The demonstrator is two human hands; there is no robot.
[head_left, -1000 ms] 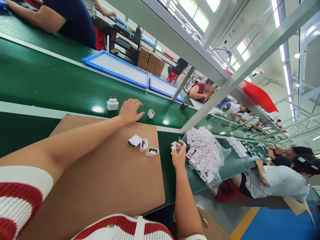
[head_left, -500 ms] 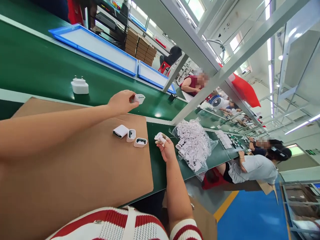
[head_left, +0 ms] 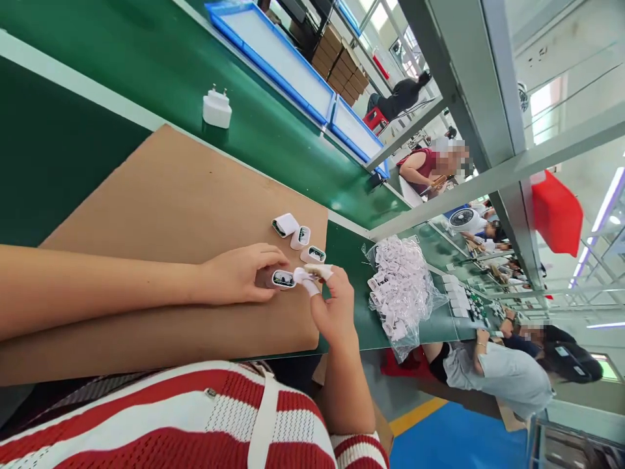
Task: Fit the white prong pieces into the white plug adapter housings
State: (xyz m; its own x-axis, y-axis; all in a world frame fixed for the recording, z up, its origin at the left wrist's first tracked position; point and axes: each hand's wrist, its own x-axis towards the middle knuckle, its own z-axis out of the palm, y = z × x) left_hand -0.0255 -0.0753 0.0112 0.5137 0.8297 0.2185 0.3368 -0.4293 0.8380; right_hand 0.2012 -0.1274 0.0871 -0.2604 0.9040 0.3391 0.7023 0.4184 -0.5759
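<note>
My left hand (head_left: 247, 270) is closed around a white charger housing (head_left: 275, 279), whose open end faces right and shows circuit parts inside. Close against that end, a small white plastic piece (head_left: 303, 279) is pinched between the covered fingertips of my right hand (head_left: 334, 299). Whether the two parts touch, I cannot tell. Just beyond my hands are three more white housings: one lying on its side (head_left: 287, 223), a second (head_left: 300, 238) beside it, and a third (head_left: 312, 255) nearest my right fingers. All sit on a brown cardboard sheet (head_left: 195, 195).
A white two-pin charger (head_left: 217, 111) stands on the green bench (head_left: 161, 85) at the back. To the right is a clear bag heaped with white plastic parts (head_left: 398, 286). Blue-rimmed trays (head_left: 283, 62) line the far side. A metal post (head_left: 439, 176) slants across; co-workers sit beyond.
My left hand has drawn back from the far side of the bench with the housing, over the cardboard. My right hand has brought the small white piece to its open end. The view has tilted.
</note>
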